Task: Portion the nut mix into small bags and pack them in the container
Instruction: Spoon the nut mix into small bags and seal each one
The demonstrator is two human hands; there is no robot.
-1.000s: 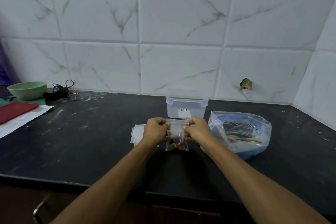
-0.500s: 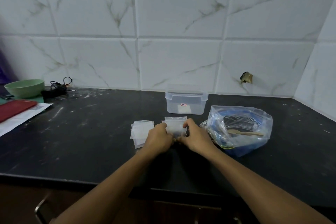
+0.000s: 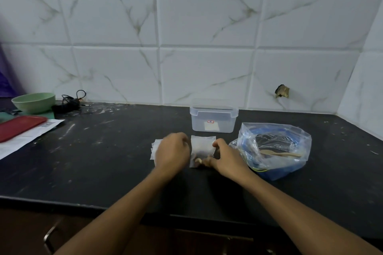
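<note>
A small clear bag (image 3: 202, 150) with a few nuts at its near end lies flat on the black worktop (image 3: 103, 161), just in front of the lidded container (image 3: 213, 118). The right hand (image 3: 228, 156) pinches its right edge; the left hand (image 3: 173, 154), blurred, hovers curled beside it, gripping nothing visible

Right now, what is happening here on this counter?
A person is portioning nuts into small bags. The right hand holds a small filled bag lying on the black counter; the left hand is just beside it, over a stack of empty bags. The clear container stands behind with its lid on. To the right, a large plastic bag holds a wooden spoon.
</note>
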